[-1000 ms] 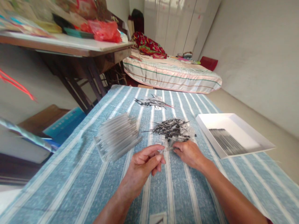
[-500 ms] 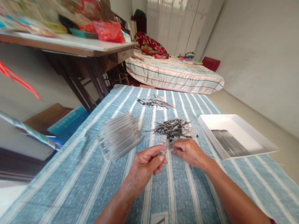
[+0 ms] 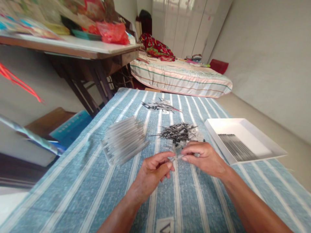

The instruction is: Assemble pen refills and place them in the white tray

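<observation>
My left hand [image 3: 155, 168] is closed in a pinch on a thin translucent piece [image 3: 172, 159], too small to make out fully. Across from it, my right hand [image 3: 204, 158] pinches a small clear piece [image 3: 179, 157] between thumb and forefinger. The two pieces meet or nearly meet; which one, I cannot tell. Just beyond the fingers lies a pile of small black and clear slender parts [image 3: 179, 132]. To the left, many translucent tubes [image 3: 126, 139] are stacked side by side. A white tray [image 3: 257, 136] at right holds a row of dark slender rods [image 3: 236, 147].
A striped blue cloth [image 3: 116, 200] covers the table. Farther back lies a smaller heap of thin parts [image 3: 159, 106] over a printed label. Another label [image 3: 165, 225] is at the near edge. A side table [image 3: 116, 48] with a red bag [image 3: 113, 32] stands left; a bed [image 3: 179, 74] is behind.
My right hand has shifted slightly right, and the clear piece in its fingers now shows. My left hand stays almost in place.
</observation>
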{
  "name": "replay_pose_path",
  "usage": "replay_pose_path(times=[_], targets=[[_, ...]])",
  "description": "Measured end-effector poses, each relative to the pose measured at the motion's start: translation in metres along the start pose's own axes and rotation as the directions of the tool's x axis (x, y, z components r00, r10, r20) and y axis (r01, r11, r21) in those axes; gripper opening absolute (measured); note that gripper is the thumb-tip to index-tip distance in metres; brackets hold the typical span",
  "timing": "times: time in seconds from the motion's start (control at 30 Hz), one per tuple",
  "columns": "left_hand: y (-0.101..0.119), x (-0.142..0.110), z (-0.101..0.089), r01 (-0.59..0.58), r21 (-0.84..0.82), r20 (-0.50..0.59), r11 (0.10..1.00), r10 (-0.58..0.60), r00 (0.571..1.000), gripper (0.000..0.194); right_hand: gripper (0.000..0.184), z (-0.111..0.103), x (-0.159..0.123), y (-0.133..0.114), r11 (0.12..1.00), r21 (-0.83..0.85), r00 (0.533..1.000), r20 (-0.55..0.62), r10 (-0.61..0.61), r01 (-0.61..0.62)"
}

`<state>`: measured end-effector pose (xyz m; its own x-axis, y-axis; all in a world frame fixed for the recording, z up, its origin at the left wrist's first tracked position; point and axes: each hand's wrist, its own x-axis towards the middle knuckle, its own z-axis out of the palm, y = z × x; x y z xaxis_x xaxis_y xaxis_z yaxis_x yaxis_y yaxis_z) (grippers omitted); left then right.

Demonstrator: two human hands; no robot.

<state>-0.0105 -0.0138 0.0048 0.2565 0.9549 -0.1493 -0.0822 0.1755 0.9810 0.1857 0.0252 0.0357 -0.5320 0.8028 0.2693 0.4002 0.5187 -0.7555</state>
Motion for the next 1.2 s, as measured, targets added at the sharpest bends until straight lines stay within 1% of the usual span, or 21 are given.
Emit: replay_pose_path(times=[0.07,0.17,0.27,0.33,0.43,0.5,0.6,0.67,0.77,0.9,0.97,1.03,1.07,1.13,1.17,1.2], targets=[[0.001,-0.001,0.001,0.0,0.001,-0.014,1.0,0.0,1.0,0.027,0.01,0.002,0.001,0.005,0.998,-0.058,0.999,0.008,0.038,-0.037],[0.001,-0.001,0.001,0.004,0.003,-0.038,1.0,-0.004,0.999,0.024,0.012,0.011,0.0,0.018,0.977,-0.178,0.993,0.012,0.119,-0.115],[0.001,0.0,0.001,0.019,0.005,-0.038,1.0,-0.019,0.999,0.026,0.012,0.022,0.0,0.032,0.952,-0.28,0.989,0.04,0.143,-0.126],[0.001,0.001,0.0,0.028,0.005,-0.03,1.0,-0.028,0.999,0.029,0.012,0.024,0.0,0.038,0.926,-0.356,0.989,0.037,0.145,-0.123],[0.0,0.002,-0.001,0.03,0.001,-0.028,1.0,-0.03,0.999,0.03,0.016,0.019,-0.001,0.044,0.867,-0.469,0.983,-0.014,0.185,-0.17],[-0.001,0.002,-0.001,0.033,-0.002,-0.031,0.999,-0.033,0.999,0.03,0.019,0.012,-0.001,0.046,0.816,-0.531,0.97,-0.044,0.24,-0.226],[-0.001,0.002,0.0,0.042,0.0,-0.035,0.999,-0.042,0.999,0.028,0.02,0.005,-0.001,0.047,0.726,-0.623,0.937,-0.032,0.349,-0.292],[0.0,0.001,0.001,0.044,-0.001,-0.031,0.999,-0.044,0.999,0.027,0.019,0.005,-0.001,0.046,0.686,-0.668,0.916,0.015,0.402,-0.29],[0.001,0.001,0.002,0.044,0.004,-0.03,0.999,-0.044,0.999,0.026,0.02,0.012,0.003,0.041,0.66,-0.707,0.898,0.084,0.433,-0.252],[0.0,0.001,0.001,0.054,0.013,-0.034,0.998,-0.054,0.998,0.023,0.019,0.019,0.012,0.037,0.634,-0.736,0.882,0.11,0.459,-0.238],[0.0,0.001,0.001,0.06,0.014,-0.031,0.998,-0.06,0.998,0.024,0.017,0.019,0.014,0.038,0.659,-0.705,0.882,0.102,0.461,-0.263],[-0.001,0.001,0.001,0.059,0.013,-0.035,0.998,-0.059,0.998,0.025,0.015,0.017,0.014,0.042,0.733,-0.606,0.894,0.079,0.441,-0.308],[0.0,0.001,0.001,0.058,0.011,-0.037,0.998,-0.057,0.998,0.025,0.014,0.015,0.013,0.044,0.786,-0.519,0.902,0.063,0.427,-0.336],[0.0,0.001,0.001,0.051,0.006,-0.046,0.999,-0.051,0.998,0.026,0.012,0.014,0.01,0.047,0.883,-0.264,0.911,0.037,0.41,-0.387],[0.001,0.001,0.002,0.05,0.004,-0.057,0.999,-0.05,0.997,0.026,0.012,0.014,0.009,0.047,0.907,-0.113,0.911,0.026,0.412,-0.407],[0.002,0.001,0.002,0.051,-0.001,-0.072,0.999,-0.051,0.996,0.027,0.012,0.016,0.007,0.047,0.906,0.039,0.907,0.012,0.422,-0.422]])
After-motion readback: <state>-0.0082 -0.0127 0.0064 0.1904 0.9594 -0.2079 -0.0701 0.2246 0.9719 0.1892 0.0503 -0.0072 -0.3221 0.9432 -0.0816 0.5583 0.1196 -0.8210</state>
